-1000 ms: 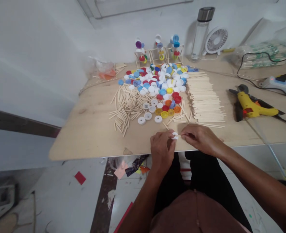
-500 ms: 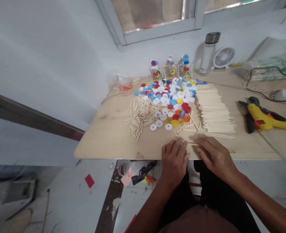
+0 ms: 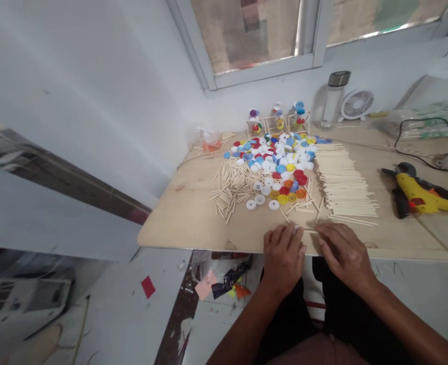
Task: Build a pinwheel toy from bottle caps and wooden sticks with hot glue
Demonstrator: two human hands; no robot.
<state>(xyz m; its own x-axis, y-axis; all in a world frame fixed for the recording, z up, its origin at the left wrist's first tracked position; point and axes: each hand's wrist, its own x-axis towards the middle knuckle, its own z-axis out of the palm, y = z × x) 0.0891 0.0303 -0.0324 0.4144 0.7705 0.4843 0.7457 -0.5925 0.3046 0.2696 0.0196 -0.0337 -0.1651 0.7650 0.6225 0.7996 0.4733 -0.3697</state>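
Note:
My left hand (image 3: 283,256) rests at the table's front edge, fingers together and bent over the wood; what it may grip is hidden. To its right, my right hand (image 3: 343,251) has thumb and forefinger close together at the end of a thin wooden stick (image 3: 309,231), which lies between the two hands. Just beyond them are bottle caps (image 3: 282,199) in several colours and loose short sticks (image 3: 304,207). A heap of short sticks (image 3: 233,185) lies to the left, and a stack of long sticks (image 3: 347,182) to the right.
A yellow and black glue gun (image 3: 421,195) lies at the right with its cord. Three stick frames bearing caps (image 3: 279,121), a glass bottle (image 3: 332,104) and a small white fan (image 3: 356,105) stand along the wall. Scraps litter the floor below.
The camera view has shifted, so the whole scene sits lower and further right. Both hands keep nearly the same pose at the table's edge, with the stick still between them.

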